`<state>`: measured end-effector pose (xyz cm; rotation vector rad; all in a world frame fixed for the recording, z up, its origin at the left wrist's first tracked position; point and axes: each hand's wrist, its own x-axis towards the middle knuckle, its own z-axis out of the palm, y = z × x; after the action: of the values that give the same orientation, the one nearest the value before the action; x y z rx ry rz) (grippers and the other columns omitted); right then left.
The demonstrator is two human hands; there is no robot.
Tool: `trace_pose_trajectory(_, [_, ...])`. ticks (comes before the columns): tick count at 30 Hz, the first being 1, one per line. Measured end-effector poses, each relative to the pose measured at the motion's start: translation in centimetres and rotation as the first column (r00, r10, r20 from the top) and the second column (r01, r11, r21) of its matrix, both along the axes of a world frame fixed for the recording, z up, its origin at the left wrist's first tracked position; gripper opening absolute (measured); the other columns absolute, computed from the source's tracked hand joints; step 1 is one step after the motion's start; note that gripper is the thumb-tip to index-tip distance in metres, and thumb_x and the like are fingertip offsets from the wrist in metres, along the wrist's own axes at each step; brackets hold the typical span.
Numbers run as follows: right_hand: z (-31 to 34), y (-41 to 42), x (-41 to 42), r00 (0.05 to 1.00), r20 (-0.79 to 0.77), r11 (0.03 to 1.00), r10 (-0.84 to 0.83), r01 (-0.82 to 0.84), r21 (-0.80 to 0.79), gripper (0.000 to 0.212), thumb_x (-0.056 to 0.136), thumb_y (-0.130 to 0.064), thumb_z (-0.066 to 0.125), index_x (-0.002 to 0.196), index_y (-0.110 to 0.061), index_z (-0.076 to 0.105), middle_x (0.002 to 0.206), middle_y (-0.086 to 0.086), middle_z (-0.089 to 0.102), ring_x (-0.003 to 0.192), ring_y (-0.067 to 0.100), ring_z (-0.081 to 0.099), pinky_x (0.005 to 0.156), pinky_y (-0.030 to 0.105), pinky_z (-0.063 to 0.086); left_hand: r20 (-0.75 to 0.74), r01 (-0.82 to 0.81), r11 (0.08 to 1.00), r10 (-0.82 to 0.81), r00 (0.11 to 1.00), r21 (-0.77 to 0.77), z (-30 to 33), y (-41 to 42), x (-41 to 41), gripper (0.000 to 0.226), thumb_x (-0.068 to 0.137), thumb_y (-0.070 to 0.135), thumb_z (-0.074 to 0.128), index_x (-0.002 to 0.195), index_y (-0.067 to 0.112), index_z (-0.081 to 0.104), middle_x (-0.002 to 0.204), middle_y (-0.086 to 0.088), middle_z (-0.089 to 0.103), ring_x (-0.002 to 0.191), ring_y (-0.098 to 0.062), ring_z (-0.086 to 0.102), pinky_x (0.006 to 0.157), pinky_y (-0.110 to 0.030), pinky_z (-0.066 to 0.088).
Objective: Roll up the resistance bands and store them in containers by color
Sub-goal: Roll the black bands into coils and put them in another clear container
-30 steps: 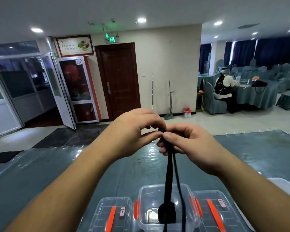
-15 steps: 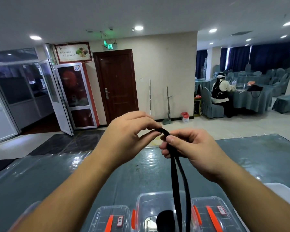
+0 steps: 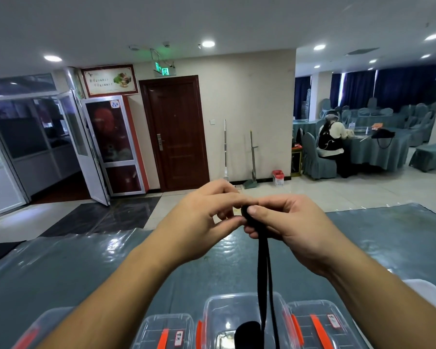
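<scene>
I saw both hands pinching the black resistance band top; right hand nearer; its length hung toward 6 o'clock.

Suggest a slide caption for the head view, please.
Both hands start rolling a black resistance band above an open container.

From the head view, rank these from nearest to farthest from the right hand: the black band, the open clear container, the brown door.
1. black band: pinched in the right hand, hanging down.
2. open clear container: below the hands, at the table's near edge.
3. brown door: across the room, behind and left.
</scene>
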<state>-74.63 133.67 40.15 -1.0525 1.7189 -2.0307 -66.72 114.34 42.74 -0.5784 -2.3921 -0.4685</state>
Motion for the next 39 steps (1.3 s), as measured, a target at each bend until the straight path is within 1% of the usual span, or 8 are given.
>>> trace_pose_trajectory(5, [-0.4,-0.1,-0.3,0.996,0.085,0.996,0.036,-0.028,-0.089,0.027,0.084,-0.026,0.073,0.104,-0.011,0.082,0.094,0.013,0.078,0.083,0.017,0.073,0.078,0.025,0.059,-0.115,-0.05,0.996,0.059,0.992,0.078,-0.2,1.0,0.1,0.026,0.092,0.009,0.075,0.116,0.018,0.073,0.103,0.01,0.059,0.089,-0.004,0.058,0.078,-0.011,0.046])
trace_pose_trajectory(10, [-0.4,0.3,-0.5,0.998,-0.056,1.0,-0.028,0.028,-0.004,0.014,0.092,-0.013,0.073,0.102,-0.015,0.083,0.087,0.008,0.079,0.081,0.016,0.073,0.076,0.025,0.059,-0.168,-0.129,0.981,0.152,0.974,0.144,-1.1,1.9,0.2,0.023,0.088,0.009,0.079,0.109,0.017,0.075,0.101,0.008,0.062,0.09,-0.004,0.061,0.08,-0.013,0.049])
trace_pose_trajectory(15, [0.2,1.2,-0.8,0.954,-0.291,0.964,-0.065,0.135,0.229,0.016,0.097,-0.012,0.07,0.093,-0.023,0.081,0.079,0.005,0.076,0.076,0.013,0.071,0.074,0.029,0.058,0.162,-0.106,0.949,0.06,0.985,0.298,-0.4,1.8,0.4,0.022,0.086,0.012,0.082,0.101,0.026,0.076,0.094,0.013,0.074,0.086,0.002,0.071,0.075,-0.011,0.053])
trace_pose_trajectory(18, [0.3,1.3,-0.6,0.939,-0.34,0.94,-0.055,0.164,0.298,0.012,0.096,-0.016,0.072,0.093,-0.024,0.081,0.083,0.005,0.078,0.081,0.019,0.076,0.078,0.033,0.063,0.228,-0.139,0.914,0.053,0.972,0.381,-0.2,1.5,0.4,0.015,0.084,0.016,0.085,0.089,0.029,0.078,0.085,0.017,0.077,0.078,0.006,0.071,0.07,-0.008,0.049])
trace_pose_trajectory(25, [-0.6,-0.4,0.3,0.968,-0.051,0.963,-0.244,0.236,-0.126,0.02,0.083,-0.002,0.082,0.1,-0.012,0.08,0.09,0.012,0.081,0.084,0.024,0.079,0.075,0.026,0.061,0.173,-0.066,0.423,-0.219,0.96,0.904,-1.8,2.5,0.1,0.014,0.084,-0.006,0.078,0.091,0.005,0.073,0.094,-0.017,0.08,0.089,-0.025,0.078,0.084,-0.029,0.061])
trace_pose_trajectory(33, [-1.2,-0.4,0.3,0.962,-0.139,0.972,-0.233,0.226,-0.067,0.023,0.081,0.002,0.082,0.086,-0.02,0.08,0.084,0.012,0.08,0.08,0.026,0.078,0.076,0.032,0.064,0.332,-0.154,0.609,-0.191,0.924,0.778,-1.3,0.7,0.2,0.011,0.083,0.0,0.082,0.086,0.003,0.072,0.086,-0.016,0.078,0.077,-0.017,0.073,0.074,-0.023,0.06])
trace_pose_trajectory(36, [-1.3,-0.9,0.5,0.962,-0.078,0.957,-0.262,0.248,-0.151,0.02,0.081,-0.001,0.082,0.09,-0.019,0.083,0.086,0.008,0.081,0.081,0.02,0.079,0.074,0.023,0.061,0.271,-0.128,0.506,-0.219,0.938,0.853,-1.5,1.1,-0.2,0.013,0.083,-0.007,0.079,0.086,0.004,0.073,0.083,-0.016,0.078,0.079,-0.02,0.076,0.076,-0.025,0.062])
trace_pose_trajectory(39, [-1.7,-1.6,0.5,0.944,-0.043,0.927,-0.327,0.312,-0.209,0.024,0.085,-0.009,0.082,0.098,-0.03,0.084,0.094,0.0,0.082,0.092,0.017,0.079,0.081,0.025,0.061,0.17,-0.099,0.273,-0.249,0.954,0.957,-2.4,2.3,-0.9,0.017,0.084,-0.01,0.075,0.081,0.007,0.074,0.082,-0.015,0.078,0.078,-0.021,0.077,0.074,-0.024,0.061])
